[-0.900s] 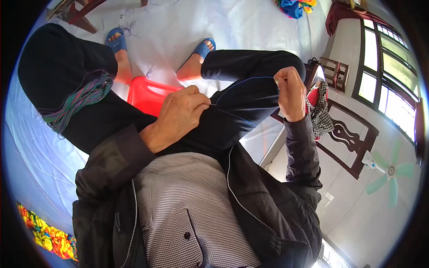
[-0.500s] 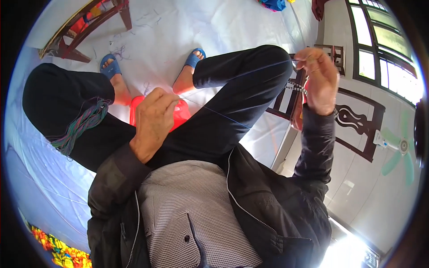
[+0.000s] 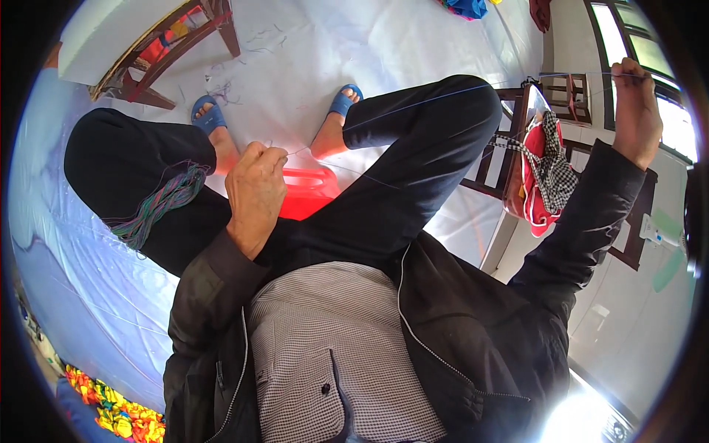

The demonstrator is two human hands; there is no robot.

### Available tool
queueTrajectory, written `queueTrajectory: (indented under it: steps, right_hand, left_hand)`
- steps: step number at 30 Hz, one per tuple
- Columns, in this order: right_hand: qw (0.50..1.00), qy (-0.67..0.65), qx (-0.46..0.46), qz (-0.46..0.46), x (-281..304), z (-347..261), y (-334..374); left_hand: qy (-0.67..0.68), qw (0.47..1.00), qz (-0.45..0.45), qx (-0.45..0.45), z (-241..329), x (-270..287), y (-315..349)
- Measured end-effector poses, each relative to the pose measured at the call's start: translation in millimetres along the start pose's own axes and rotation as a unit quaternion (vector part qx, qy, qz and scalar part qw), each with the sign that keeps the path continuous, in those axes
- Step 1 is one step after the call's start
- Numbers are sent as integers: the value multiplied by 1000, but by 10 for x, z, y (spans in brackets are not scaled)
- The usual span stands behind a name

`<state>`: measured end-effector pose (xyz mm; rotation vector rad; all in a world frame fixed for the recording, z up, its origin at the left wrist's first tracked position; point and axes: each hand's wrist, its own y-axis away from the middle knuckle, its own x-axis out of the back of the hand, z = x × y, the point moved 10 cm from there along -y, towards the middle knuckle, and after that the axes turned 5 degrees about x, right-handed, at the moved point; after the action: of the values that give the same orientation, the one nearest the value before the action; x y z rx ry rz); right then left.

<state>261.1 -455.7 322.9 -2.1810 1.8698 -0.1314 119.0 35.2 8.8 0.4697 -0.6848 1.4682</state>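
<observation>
My left hand (image 3: 255, 193) is held above my lap with its fingers pinched on a thin thread, and a short end sticks out past the fingertips. Far off to the right, my right hand (image 3: 636, 107) is raised with its fingers closed on the same blue thread (image 3: 436, 98), which crosses over my right knee between the hands. Another length of thread trails down across my right thigh. A bundle of mixed-colour threads (image 3: 166, 203), green, purple and pink, lies draped over my left thigh.
A red plastic stool (image 3: 310, 190) stands between my legs. On the right, a wooden chair (image 3: 517, 173) carries a red bag (image 3: 539, 207) and checkered cloth (image 3: 552, 166). Thread scraps (image 3: 225, 90) litter the pale floor sheet. Bright red-yellow pieces (image 3: 122, 413) lie at lower left.
My right hand has swung outward to the right and up, drawing the thread out longer. My left hand stays pinched in nearly the same place. The whole view has shifted slightly.
</observation>
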Motion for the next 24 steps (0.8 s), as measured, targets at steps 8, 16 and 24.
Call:
queueTrajectory:
  steps: [8, 16, 24]
  right_hand:
    - [987, -100, 89, 84, 570, -449, -202]
    - [844, 500, 145, 128, -1402, 150, 106]
    - [995, 38, 94, 19, -2977, 1529, 478]
  left_hand:
    - [-82, 996, -42, 6, -178, -198, 0]
    - [-196, 980, 8, 36, -203, -48, -19]
    - [318, 948, -6, 9, 941, 919, -520]
